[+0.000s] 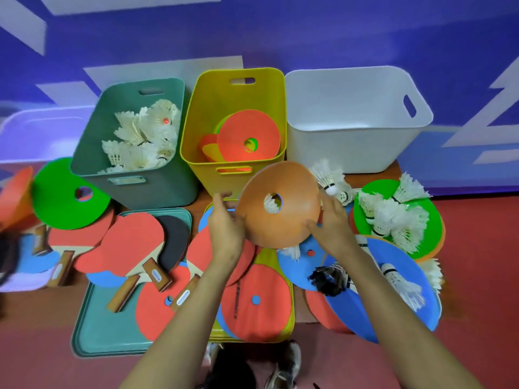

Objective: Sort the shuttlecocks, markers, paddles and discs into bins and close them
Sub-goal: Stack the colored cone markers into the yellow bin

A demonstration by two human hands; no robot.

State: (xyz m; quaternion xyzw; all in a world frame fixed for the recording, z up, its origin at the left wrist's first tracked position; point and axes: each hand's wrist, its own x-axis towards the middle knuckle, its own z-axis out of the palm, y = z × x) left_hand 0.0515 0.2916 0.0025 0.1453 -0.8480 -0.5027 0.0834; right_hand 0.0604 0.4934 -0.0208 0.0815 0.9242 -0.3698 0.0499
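I hold an orange disc (283,217) with a centre hole between both hands, just in front of the yellow bin (193,153). My left hand (226,228) grips its left edge and my right hand (332,226) its right edge. The yellow bin holds several orange and yellow discs (247,130). The green bin (92,153) holds several white shuttlecocks (146,136). The white bin (351,147) looks empty. Red paddles (132,242) lie on a green lid (101,332). More discs (255,301) and shuttlecocks (393,217) are spread below and to the right.
A green disc (64,197) lies left of the green bin, with orange and blue discs at the far left. A black shuttlecock (328,279) rests on a blue disc (393,304). A yellow lid (290,318) lies under the discs. My shoes (283,363) show at the bottom edge.
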